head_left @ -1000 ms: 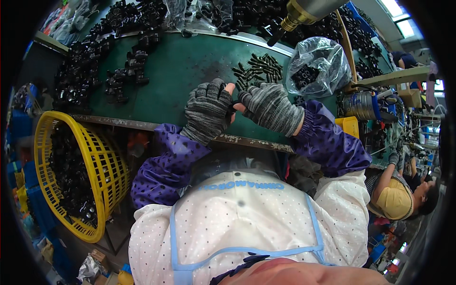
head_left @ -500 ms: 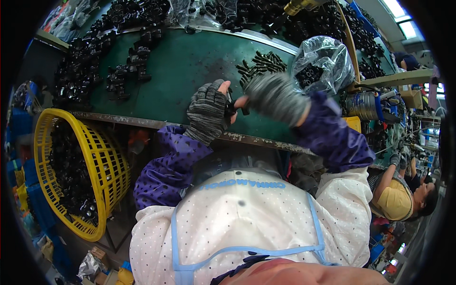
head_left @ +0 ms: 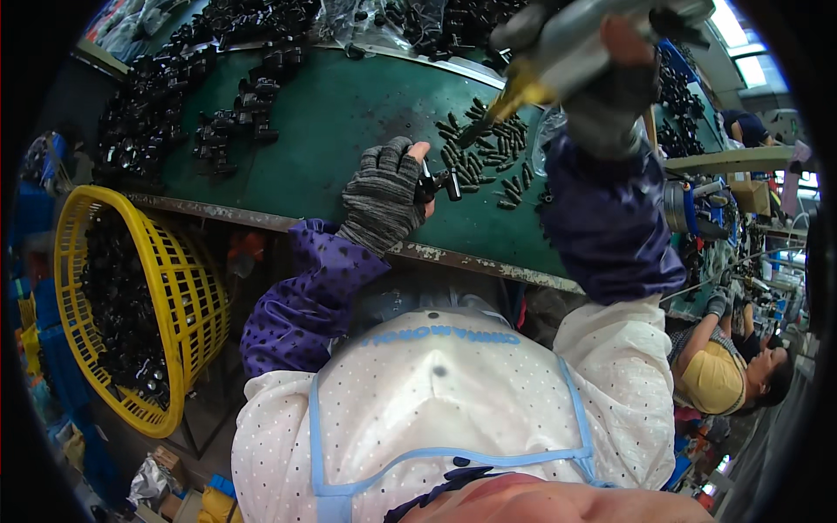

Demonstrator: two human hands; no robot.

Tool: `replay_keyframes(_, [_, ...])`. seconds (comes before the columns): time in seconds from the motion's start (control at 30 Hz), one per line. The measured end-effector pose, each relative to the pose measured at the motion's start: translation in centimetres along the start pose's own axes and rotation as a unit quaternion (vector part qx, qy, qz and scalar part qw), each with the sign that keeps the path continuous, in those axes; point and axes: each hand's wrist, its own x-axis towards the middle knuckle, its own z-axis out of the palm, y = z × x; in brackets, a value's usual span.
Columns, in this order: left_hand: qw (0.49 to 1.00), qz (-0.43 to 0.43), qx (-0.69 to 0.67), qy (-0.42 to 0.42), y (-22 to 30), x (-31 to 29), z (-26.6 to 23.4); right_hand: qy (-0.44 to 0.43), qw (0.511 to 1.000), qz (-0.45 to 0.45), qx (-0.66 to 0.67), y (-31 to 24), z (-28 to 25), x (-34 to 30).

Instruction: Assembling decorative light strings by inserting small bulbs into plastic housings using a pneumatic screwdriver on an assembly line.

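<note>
My left hand (head_left: 384, 193), in a grey fingerless glove, is closed round a small black part (head_left: 426, 185) with a short cylinder at its end, held just above the green bench's near side. At the upper right my right hand (head_left: 610, 100), also gloved, is wrapped round a silver power screwdriver (head_left: 571, 48) with a yellow nose. The tool tilts with its dark tip pointing down-left over a pile of small dark screw-like pieces (head_left: 488, 157). Motion smears the tool and the right fingers.
Black parts (head_left: 235, 126) lie heaped across the green bench (head_left: 323, 100) at left and back. A yellow basket (head_left: 166, 305) of black parts stands at left. My right arm partly covers a clear plastic bag (head_left: 547, 131). Another person (head_left: 724, 366) sits at far right.
My right hand has left the black part, risen up and right, and taken hold of the screwdriver, drawing it nearer. The screw-like pieces are more spread out. My left hand still holds the part.
</note>
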Motion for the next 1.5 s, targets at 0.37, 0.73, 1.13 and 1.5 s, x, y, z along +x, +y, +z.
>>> replay_keyframes(0.37, [0.996, 0.056, -0.061, 0.028, 1.7, 1.2, -0.9, 0.13, 0.982, 0.061, -0.126, 0.3, 1.4, -3.5])
replay_keyframes(0.73, [0.994, 0.042, -0.016, -0.102, 1.4, -0.4, -1.0, 0.001, 0.894, 0.084, -0.44, -5.9, -2.1, -6.2])
replay_keyframes(1.13, [0.99, 0.085, -0.06, -0.096, 1.4, -0.2, -2.4, 0.061, 0.286, 0.364, -0.884, -2.7, -7.6, -20.2])
replay_keyframes(1.5, [0.988, 0.083, -0.107, -0.068, 1.4, -0.6, -2.4, 0.009, 0.203, 0.445, -0.872, -3.2, -7.8, -20.1])
